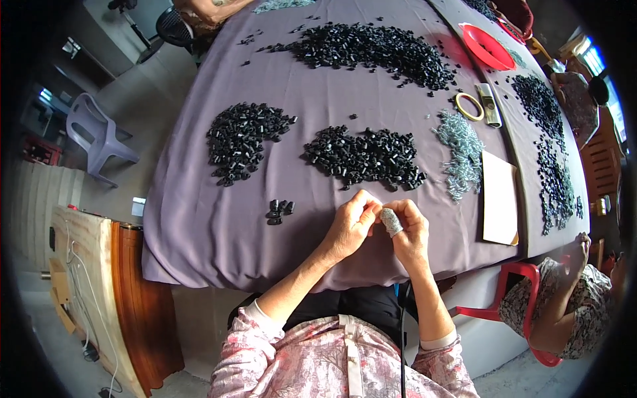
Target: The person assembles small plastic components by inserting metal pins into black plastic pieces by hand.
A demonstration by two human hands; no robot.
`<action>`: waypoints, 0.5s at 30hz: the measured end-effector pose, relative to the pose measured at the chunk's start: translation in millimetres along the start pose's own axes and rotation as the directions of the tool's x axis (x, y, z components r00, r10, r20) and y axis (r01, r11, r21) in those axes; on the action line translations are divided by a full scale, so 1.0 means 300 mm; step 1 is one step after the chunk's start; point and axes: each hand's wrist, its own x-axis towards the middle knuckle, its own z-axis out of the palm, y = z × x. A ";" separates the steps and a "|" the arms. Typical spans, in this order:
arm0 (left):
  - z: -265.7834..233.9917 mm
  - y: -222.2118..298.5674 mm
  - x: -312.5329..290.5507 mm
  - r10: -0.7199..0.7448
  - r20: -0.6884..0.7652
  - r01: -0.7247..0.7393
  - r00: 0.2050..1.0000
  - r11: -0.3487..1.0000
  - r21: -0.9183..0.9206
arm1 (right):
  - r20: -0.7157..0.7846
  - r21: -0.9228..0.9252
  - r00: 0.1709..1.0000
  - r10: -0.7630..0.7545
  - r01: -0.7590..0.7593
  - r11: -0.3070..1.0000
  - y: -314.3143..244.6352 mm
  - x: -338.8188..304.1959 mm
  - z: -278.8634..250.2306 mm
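My left hand (pixel 352 224) and my right hand (pixel 408 229) meet fingertip to fingertip over the near part of a table under a purple-grey cloth (pixel 199 219). A grey sleeve covers one finger of my right hand. What sits between the fingertips is too small to see. Just beyond my hands lies a heap of small black plastic parts (pixel 365 156). A few finished-looking black parts (pixel 279 209) lie in a small cluster to the left of my left hand. A pile of silvery metal springs or screws (pixel 461 152) lies to the right.
More black heaps: left (pixel 242 136), far (pixel 371 46), and on the neighbouring table (pixel 554 152). A tan card (pixel 499 196), tape ring (pixel 468 106) and red bowl (pixel 488 46) lie right. Another person (pixel 564 298) sits on a red chair at right. A wooden bench (pixel 126 305) stands left.
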 end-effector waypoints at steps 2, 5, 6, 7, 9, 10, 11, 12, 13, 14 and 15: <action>-0.003 0.024 0.002 -0.031 0.033 0.031 0.999 0.999 0.019 | -0.016 -0.001 1.000 0.022 -0.022 1.000 0.003 -0.002 -0.006; -0.010 0.018 0.003 -0.074 0.060 0.075 0.995 0.997 -0.010 | 0.026 -0.382 0.965 -0.261 0.250 0.890 -0.003 0.000 -0.008; -0.014 0.015 0.002 -0.081 0.071 0.082 0.994 0.996 -0.014 | 0.026 -0.382 0.965 -0.261 0.251 0.889 0.005 0.000 -0.009; -0.014 0.033 0.005 -0.113 0.078 0.121 0.991 0.987 -0.104 | 0.040 -0.385 0.957 -0.286 0.279 0.880 0.020 -0.001 -0.011; -0.025 0.036 0.013 -0.133 0.111 0.149 0.985 0.977 -0.152 | 0.053 -0.388 0.949 -0.310 0.306 0.870 0.028 -0.005 -0.012; -0.034 0.038 0.015 -0.153 0.141 0.179 0.978 0.964 -0.197 | 0.047 -0.377 0.947 -0.318 0.311 0.872 0.027 -0.008 -0.008; -0.044 0.037 0.019 -0.160 0.161 0.198 0.974 0.945 -0.261 | 0.040 -0.366 0.945 -0.325 0.317 0.875 0.027 -0.009 -0.004; -0.052 0.033 0.022 -0.160 0.159 0.198 0.974 0.945 -0.261 | 0.041 -0.365 0.945 -0.325 0.317 0.875 0.027 -0.010 0.000; -0.059 0.028 0.024 -0.172 0.174 0.214 0.970 0.941 -0.261 | 0.031 -0.321 0.944 -0.329 0.321 0.891 0.027 -0.010 0.005; -0.063 0.027 0.025 -0.184 0.189 0.230 0.965 0.938 -0.260 | 0.019 -0.276 0.943 -0.332 0.324 0.905 0.027 -0.010 0.008; -0.059 0.030 0.022 -0.184 0.188 0.229 0.965 0.938 -0.260 | 0.020 -0.274 0.943 -0.332 0.325 0.905 0.025 -0.012 0.006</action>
